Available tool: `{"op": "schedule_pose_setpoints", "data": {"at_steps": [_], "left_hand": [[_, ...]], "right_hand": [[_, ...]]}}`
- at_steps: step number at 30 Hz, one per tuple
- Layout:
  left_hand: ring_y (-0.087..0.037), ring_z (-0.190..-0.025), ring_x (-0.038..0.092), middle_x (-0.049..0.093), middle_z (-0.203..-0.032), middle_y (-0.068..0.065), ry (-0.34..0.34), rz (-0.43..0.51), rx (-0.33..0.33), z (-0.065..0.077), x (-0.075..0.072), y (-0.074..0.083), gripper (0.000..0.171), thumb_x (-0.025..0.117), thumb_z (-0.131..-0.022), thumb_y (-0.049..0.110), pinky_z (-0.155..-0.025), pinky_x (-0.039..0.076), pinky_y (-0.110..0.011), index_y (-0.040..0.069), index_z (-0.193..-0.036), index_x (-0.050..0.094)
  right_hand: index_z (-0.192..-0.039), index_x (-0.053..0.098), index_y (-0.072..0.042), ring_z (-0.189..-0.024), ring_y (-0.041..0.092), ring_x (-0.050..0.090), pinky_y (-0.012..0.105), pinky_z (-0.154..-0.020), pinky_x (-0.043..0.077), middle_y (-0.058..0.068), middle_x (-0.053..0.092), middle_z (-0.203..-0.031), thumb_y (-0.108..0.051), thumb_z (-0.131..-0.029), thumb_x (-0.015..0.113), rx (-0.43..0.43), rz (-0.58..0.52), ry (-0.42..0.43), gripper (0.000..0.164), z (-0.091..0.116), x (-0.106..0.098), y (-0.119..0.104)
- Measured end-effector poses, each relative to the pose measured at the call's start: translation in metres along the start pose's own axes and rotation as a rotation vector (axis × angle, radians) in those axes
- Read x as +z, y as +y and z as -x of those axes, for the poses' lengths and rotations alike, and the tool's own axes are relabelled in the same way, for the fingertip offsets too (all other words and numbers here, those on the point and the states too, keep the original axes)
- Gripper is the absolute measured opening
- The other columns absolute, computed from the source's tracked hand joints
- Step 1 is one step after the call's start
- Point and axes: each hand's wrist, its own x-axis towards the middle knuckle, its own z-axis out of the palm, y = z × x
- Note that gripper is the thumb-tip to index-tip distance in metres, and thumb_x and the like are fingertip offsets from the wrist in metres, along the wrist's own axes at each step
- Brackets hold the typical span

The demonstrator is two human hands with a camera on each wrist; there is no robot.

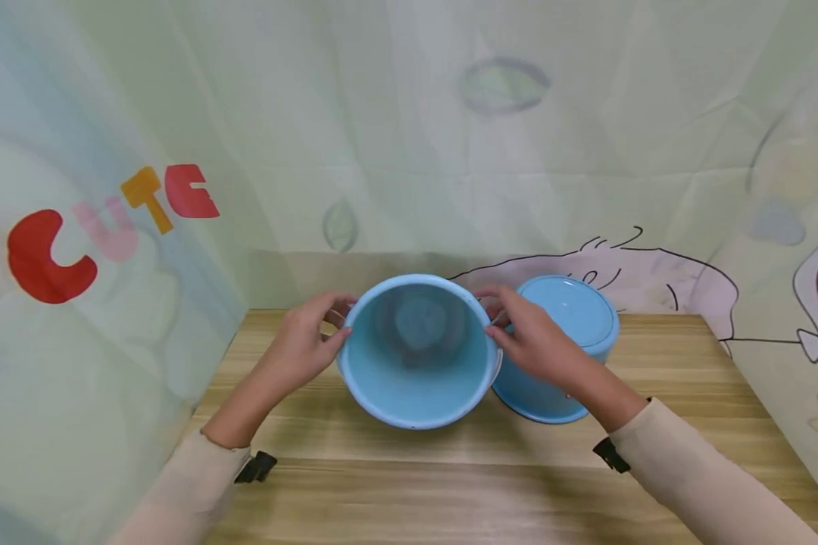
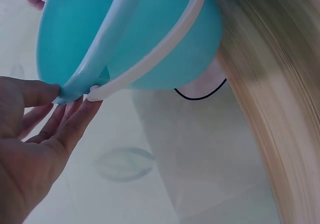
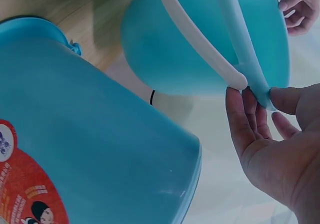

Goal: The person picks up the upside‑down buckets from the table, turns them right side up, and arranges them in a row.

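Observation:
A light blue bucket (image 1: 419, 397) is tilted so that its open mouth faces the head camera, and its inside shows. My left hand (image 1: 307, 337) pinches the rim on the left side, thumb on the inner edge and fingers behind. On the opposite side my right hand (image 1: 535, 337) grips the rim in the same way. A white handle (image 2: 155, 56) hangs along the bucket's outside, its pivot beside the left fingers. Just right of it, partly behind my right hand, a second blue bucket (image 1: 572, 310) stands upside down.
The wooden table (image 1: 409, 492) lies beneath, with a printed curtain (image 1: 395, 136) close behind and at both sides. A red label (image 3: 30, 184) with pictures is on the second bucket's side. Black straps (image 1: 255, 467) are at both wrists.

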Motion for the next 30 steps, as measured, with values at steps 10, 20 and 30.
{"op": "schedule_pose_setpoints", "data": {"at_steps": [10,20,30], "left_hand": [[-0.032,-0.091,0.073,0.072,-0.109,-0.020,-0.049,0.015,-0.017,-0.012,-0.005,-0.002,0.042,0.070,-0.091,-0.007,-0.075,0.064,-0.044,-0.003,-0.133,0.064],[-0.036,-0.094,0.074,0.072,-0.110,-0.023,-0.110,0.037,-0.132,-0.027,-0.009,-0.004,0.042,0.065,-0.094,-0.001,-0.071,0.064,-0.043,-0.001,-0.135,0.064],[-0.033,-0.092,0.073,0.073,-0.108,-0.022,-0.152,0.068,-0.241,-0.043,-0.006,-0.015,0.043,0.059,-0.091,0.002,-0.069,0.063,-0.038,0.001,-0.133,0.068]], "right_hand": [[-0.149,0.048,-0.019,-0.094,0.020,0.071,0.041,-0.081,0.062,0.013,0.071,-0.113,-0.003,-0.101,0.062,0.062,-0.037,-0.034,0.052,-0.012,-0.006,-0.001],[-0.148,0.050,-0.025,-0.090,0.022,0.071,0.039,-0.076,0.062,0.012,0.071,-0.112,-0.008,-0.102,0.060,0.171,-0.072,-0.085,0.051,-0.028,-0.011,0.000],[-0.147,0.053,-0.021,-0.093,0.027,0.072,0.038,-0.073,0.064,0.016,0.070,-0.119,-0.009,-0.102,0.060,0.268,-0.106,-0.133,0.047,-0.039,-0.009,0.001]]}}
